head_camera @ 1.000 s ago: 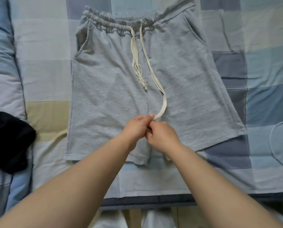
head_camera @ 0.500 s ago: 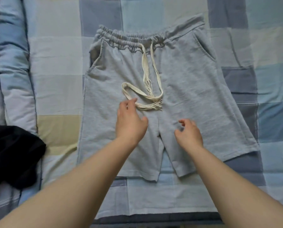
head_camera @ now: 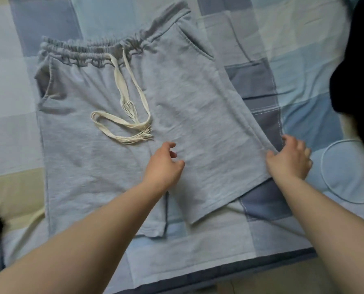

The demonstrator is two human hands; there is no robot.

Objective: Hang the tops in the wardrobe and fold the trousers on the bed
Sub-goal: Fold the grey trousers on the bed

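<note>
A: One pair of grey shorts (head_camera: 117, 166) flat mid-bed (head_camera: 293, 49), one cream drawstring (head_camera: 123, 124) looped.

B: Right hand (head_camera: 288, 161) pinches the leg's outer edge; left hand (head_camera: 164, 166) hovers, fingers relaxed. No readable labels.

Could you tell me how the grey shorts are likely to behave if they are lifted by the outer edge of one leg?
The grey shorts look like soft jersey lying flat with small wrinkles, so they would probably drape and sag rather than hold shape. The loose cream drawstring would likely slide or dangle. The right hand at the leg's edge probably meets little weight.
</note>
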